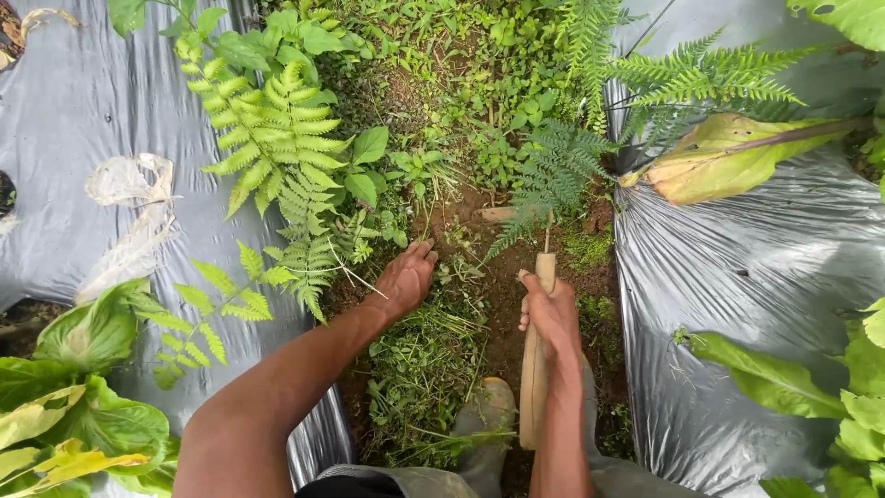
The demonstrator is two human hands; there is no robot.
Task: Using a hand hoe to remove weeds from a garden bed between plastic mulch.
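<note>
My left hand point(406, 277) reaches down into low weeds and small plants on the bare soil strip point(502, 295), fingers curled around or against the stems; what it grips is hidden. My right hand point(551, 314) is closed around the wooden handle point(535, 369) of a hand tool that stands upright. The tool's thin metal shank point(549, 231) goes down into the soil beside a fern point(553, 171). A pile of pulled green weeds point(419, 369) lies between my arms.
Grey plastic mulch sheets point(765, 267) cover the beds left and right of the weedy furrow. Large ferns point(277, 138) overhang the left sheet point(83, 111). Broad leafy plants point(83, 387) grow at both lower corners. My rubber boot point(489, 410) stands in the furrow.
</note>
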